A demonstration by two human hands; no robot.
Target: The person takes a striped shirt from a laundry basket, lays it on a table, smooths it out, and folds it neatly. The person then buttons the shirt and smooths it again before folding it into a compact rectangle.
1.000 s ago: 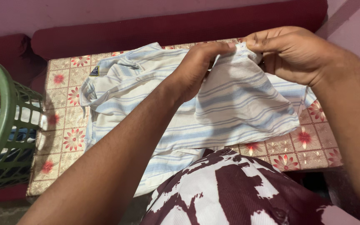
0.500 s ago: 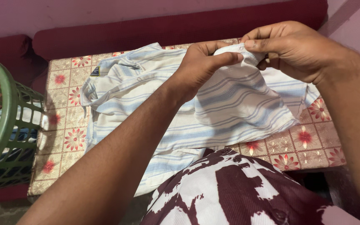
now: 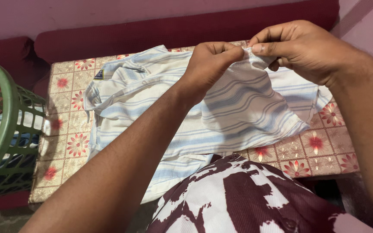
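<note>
A white shirt with light blue stripes (image 3: 134, 95) lies spread on a floral-patterned table (image 3: 70, 142), collar to the left. My left hand (image 3: 208, 64) and my right hand (image 3: 298, 49) both pinch the raised edge of one part of the shirt, fingertips almost touching, lifting the cloth above the table. The cloth hangs down from my fingers toward the table's right side.
A green plastic laundry basket (image 3: 1, 125) with clothes inside stands at the left. A dark red cushioned sofa back (image 3: 173, 30) runs behind the table. My maroon and white patterned garment (image 3: 247, 198) fills the lower foreground.
My two hands have drawn slightly closer and shifted their pinch along the shirt's edge; the lifted cloth has smoothed a little.
</note>
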